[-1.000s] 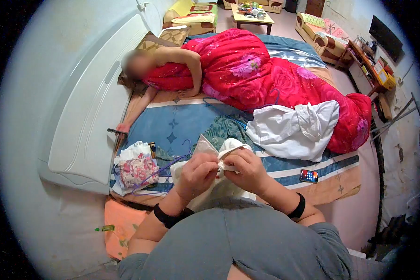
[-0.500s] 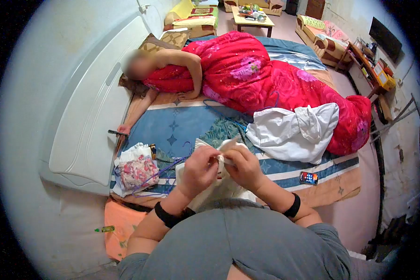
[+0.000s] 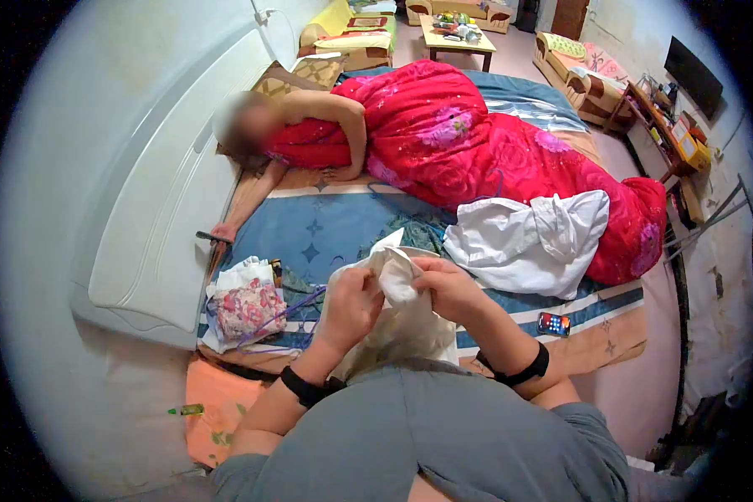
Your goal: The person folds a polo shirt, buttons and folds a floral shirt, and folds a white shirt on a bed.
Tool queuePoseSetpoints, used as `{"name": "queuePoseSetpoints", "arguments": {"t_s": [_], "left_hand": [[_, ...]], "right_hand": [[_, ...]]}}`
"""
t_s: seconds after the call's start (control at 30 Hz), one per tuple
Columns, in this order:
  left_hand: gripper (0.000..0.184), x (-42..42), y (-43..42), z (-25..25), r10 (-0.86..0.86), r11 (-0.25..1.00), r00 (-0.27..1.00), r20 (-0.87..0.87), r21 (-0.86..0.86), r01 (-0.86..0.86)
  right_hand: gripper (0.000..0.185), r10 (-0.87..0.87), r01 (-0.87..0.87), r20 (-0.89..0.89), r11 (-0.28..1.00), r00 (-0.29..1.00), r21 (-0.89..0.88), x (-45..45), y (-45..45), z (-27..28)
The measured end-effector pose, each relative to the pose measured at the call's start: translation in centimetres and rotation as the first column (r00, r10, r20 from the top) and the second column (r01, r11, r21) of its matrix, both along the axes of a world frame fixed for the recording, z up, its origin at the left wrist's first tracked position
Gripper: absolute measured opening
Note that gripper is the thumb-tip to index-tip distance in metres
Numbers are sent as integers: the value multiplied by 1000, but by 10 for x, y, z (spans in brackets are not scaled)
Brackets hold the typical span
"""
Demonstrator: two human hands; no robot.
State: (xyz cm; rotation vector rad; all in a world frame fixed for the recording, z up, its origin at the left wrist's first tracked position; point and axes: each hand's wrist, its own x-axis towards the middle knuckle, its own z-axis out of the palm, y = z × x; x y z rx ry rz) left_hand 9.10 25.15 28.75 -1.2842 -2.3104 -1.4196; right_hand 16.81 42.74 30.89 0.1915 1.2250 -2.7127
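A cream-white shirt [image 3: 399, 284] hangs in front of me, its collar-like upper part raised between my two hands and its lower part spread over the bed edge by my lap. My left hand [image 3: 350, 303] pinches the upper part from the left. On the other side my right hand [image 3: 450, 289] grips the cloth with thumb and fingers. Left of the shirt lies a folded pile with a pink floral cloth [image 3: 249, 308] on top, and purple hangers [image 3: 297, 307] rest against it. Another white garment [image 3: 527, 243] lies crumpled to the right.
A person [image 3: 322, 125] lies across the bed under a red floral quilt [image 3: 443, 117], one hand holding a dark phone [image 3: 213, 237]. A lit phone [image 3: 554, 324] lies near the bed's front edge. The white headboard [image 3: 155, 201] stands left. An orange cloth [image 3: 213, 418] hangs below with a small green bottle [image 3: 186, 410].
My hands have moved apart, and the upper part of the shirt has opened out between them. My right hand has shifted slightly right. The person on the bed has hardly moved.
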Motion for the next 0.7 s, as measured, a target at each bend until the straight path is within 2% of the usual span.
{"name": "queuePoseSetpoints", "arguments": {"t_s": [0.03,0.17,0.23,0.27,0.3,0.33,0.37,0.4,0.43,0.47,0.53,0.57,0.63,0.67,0.7], "left_hand": [[19,-7,-2,-4,38,989,978,203,-148,-8],[15,-24,-15,-46,28,981,991,130,-196,-2],[14,-25,-22,-48,63,991,907,416,-136,-6],[14,-30,-26,-46,60,991,907,417,-136,-4],[15,-36,-29,-43,43,995,849,526,-100,12],[15,-42,-33,-41,21,998,779,626,-61,22],[16,-46,-38,-36,-6,998,740,672,-38,42],[16,-47,-41,-28,-7,998,741,672,-37,43],[16,-47,-43,-18,32,994,726,687,-96,47],[16,-46,-44,-8,72,986,710,700,-155,53],[16,-44,-42,-2,94,988,694,714,-155,26],[16,-45,-41,-6,68,992,657,751,-121,37],[18,-43,-39,-11,43,995,614,788,-89,45],[20,-40,-37,-9,-38,999,548,835,22,36],[22,-38,-35,-8,-125,991,480,868,132,19]], "right_hand": [[36,69,-74,-73,995,995,-68,1,-1,3],[43,69,-73,-84,996,994,-50,0,-1,3],[41,63,-49,-159,995,985,91,0,4,-4],[41,61,-47,-158,995,986,91,0,9,-10],[39,44,13,-149,932,988,363,-3,16,-18],[36,26,69,-146,793,989,606,-4,23,-27],[36,25,70,-146,792,989,607,-6,27,-34],[28,-47,240,-258,552,965,799,-8,31,-42],[22,-77,388,-381,246,921,888,-8,34,-48],[22,-78,388,-381,247,921,888,-8,37,-52],[15,-146,356,-392,-224,908,907,-7,38,-57],[15,-142,356,-391,-221,909,908,-8,37,-56],[15,-228,133,-113,75,967,988,-9,35,-56],[15,-228,131,-111,75,967,989,-11,34,-61],[16,-229,147,-36,486,973,862,-13,34,-69]]}}
